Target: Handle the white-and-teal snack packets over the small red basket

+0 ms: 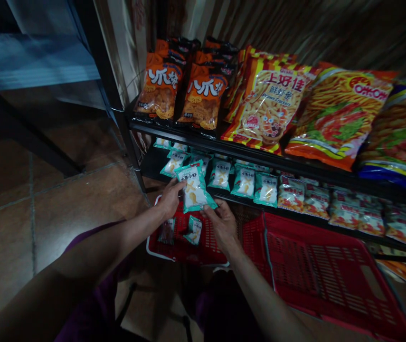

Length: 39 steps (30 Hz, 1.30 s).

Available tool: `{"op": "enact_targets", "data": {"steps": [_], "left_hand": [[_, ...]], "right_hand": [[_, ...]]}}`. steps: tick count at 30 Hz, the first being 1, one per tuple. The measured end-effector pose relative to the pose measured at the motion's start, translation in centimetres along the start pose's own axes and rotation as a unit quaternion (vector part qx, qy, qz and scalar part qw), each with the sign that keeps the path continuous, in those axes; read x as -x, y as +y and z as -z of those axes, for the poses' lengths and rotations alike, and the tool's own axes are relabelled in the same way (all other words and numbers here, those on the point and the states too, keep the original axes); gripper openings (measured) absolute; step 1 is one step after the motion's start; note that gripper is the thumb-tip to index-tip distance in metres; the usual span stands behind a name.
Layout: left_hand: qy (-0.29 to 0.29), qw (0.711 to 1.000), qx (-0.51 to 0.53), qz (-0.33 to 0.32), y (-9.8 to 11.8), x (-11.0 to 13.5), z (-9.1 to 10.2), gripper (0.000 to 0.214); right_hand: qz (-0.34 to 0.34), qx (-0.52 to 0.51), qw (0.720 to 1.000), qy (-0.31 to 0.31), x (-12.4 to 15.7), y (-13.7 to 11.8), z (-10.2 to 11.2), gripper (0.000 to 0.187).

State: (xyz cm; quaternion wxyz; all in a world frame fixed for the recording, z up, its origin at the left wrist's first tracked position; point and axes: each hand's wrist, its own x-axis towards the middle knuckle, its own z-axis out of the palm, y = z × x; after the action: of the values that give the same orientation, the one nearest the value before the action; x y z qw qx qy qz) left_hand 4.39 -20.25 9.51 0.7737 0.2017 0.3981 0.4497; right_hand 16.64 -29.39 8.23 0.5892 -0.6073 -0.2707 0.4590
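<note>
Both my hands grip one teal-and-white snack bag [193,187], held in front of the lower shelf and above a red basket [212,247]. My left hand [170,197] pinches its left side, and my right hand [223,223] pinches its lower right corner. Inside the basket lie two small bags: a teal-and-white one [194,231] and a darker one [167,231] beside it. Matching teal bags [244,180] stand in a row on the lower shelf, just behind the held bag.
Orange snack bags [160,90], a prawn cracker bag [269,104] and larger bags [341,114] fill the upper shelf [203,140]. Red-and-white bags [290,194] continue the lower row. A second red basket [327,270] is at right. A black shelf post [112,85] rises at left above the tiled floor [60,204].
</note>
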Motion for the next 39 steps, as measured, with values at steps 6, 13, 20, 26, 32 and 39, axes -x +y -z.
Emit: {"op": "enact_targets", "data": {"steps": [6, 13, 20, 26, 32, 39], "left_hand": [[-0.007, 1.0, -0.002, 0.003, 0.1, -0.2, 0.1, 0.031], [0.021, 0.994, -0.098, 0.034, 0.0, -0.1, 0.6, 0.031], [-0.057, 0.995, -0.061, 0.06, 0.3, 0.7, -0.2, 0.03], [-0.067, 0.995, -0.067, 0.038, 0.7, 0.7, -0.4, 0.033], [-0.045, 0.998, -0.031, 0.006, 0.1, -0.3, 0.2, 0.032], [-0.01, 1.0, -0.002, -0.026, 0.1, -1.1, 0.8, 0.024]], "right_hand": [[0.029, 0.026, 0.999, -0.011, 0.2, 0.2, 0.0, 0.026], [0.201, 0.2, 0.959, 0.003, 0.8, -0.3, 0.3, 0.015], [0.374, 0.383, 0.839, -0.093, 1.5, -0.8, 0.5, 0.025], [0.381, 0.441, 0.805, -0.108, 1.3, -0.2, 0.7, 0.032], [0.353, 0.477, 0.792, -0.145, 1.5, 0.4, 0.2, 0.03], [0.287, 0.419, 0.852, -0.124, 1.7, -0.1, -0.3, 0.016]]}}
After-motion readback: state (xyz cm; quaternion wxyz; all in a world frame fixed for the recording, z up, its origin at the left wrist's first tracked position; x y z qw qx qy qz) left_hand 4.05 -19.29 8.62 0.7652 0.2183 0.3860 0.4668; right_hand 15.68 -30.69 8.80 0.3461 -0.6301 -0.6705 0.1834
